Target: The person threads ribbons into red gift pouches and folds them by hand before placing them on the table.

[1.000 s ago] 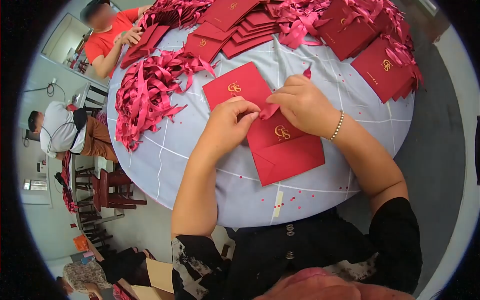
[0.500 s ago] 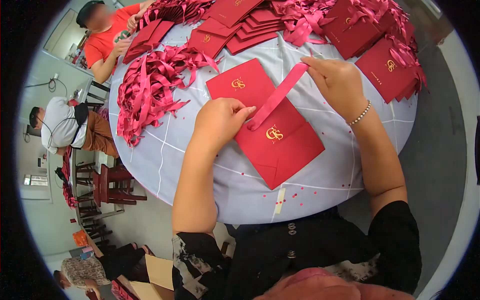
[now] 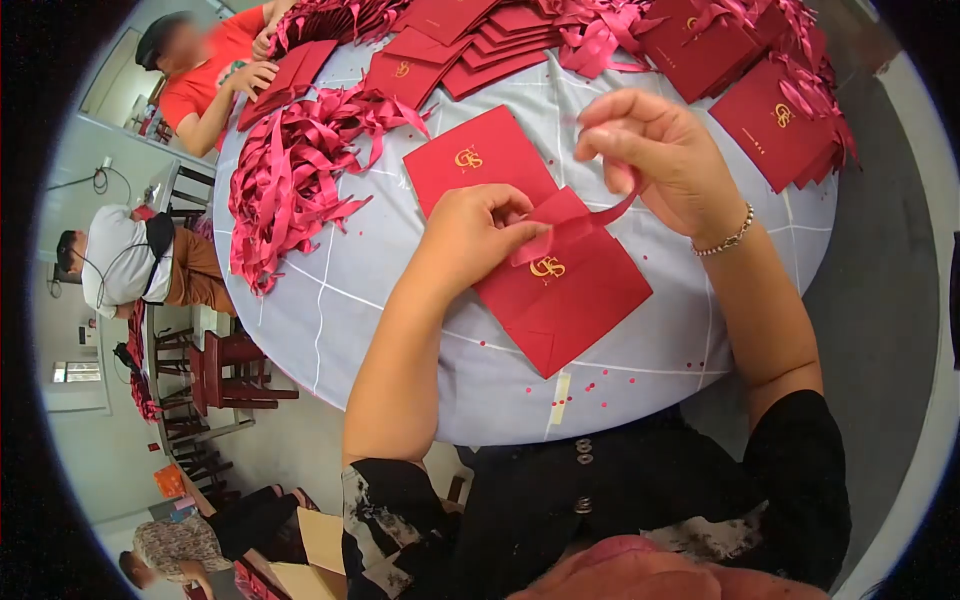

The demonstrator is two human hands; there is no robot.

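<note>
A flat red paper gift bag [image 3: 575, 310] with a gold monogram lies in front of me, overlapping a second red bag [image 3: 470, 150] just beyond it. Over the near bag, my left hand [image 3: 480, 232] pinches a pink-red ribbon [image 3: 580, 228] between thumb and fingers. The ribbon runs rightward and up to my right hand [image 3: 655, 160], where it meets the curled lower fingers. That hand's thumb and index finger are raised and a little blurred. A beaded bracelet circles the right wrist.
A heap of loose ribbons [image 3: 300, 185] lies on the cloth-covered round table [image 3: 390, 310] to the left. Stacked red bags [image 3: 505, 45] fill the far side, with ribboned bags [image 3: 775, 120] at right. Across the table, a person in an orange-red shirt [image 3: 220, 60] handles bags.
My right hand has turned and its fingers have loosened from their pinch at the ribbon's end. The ribbon, stretched taut before, now bends between my hands. My left hand has shifted slightly right.
</note>
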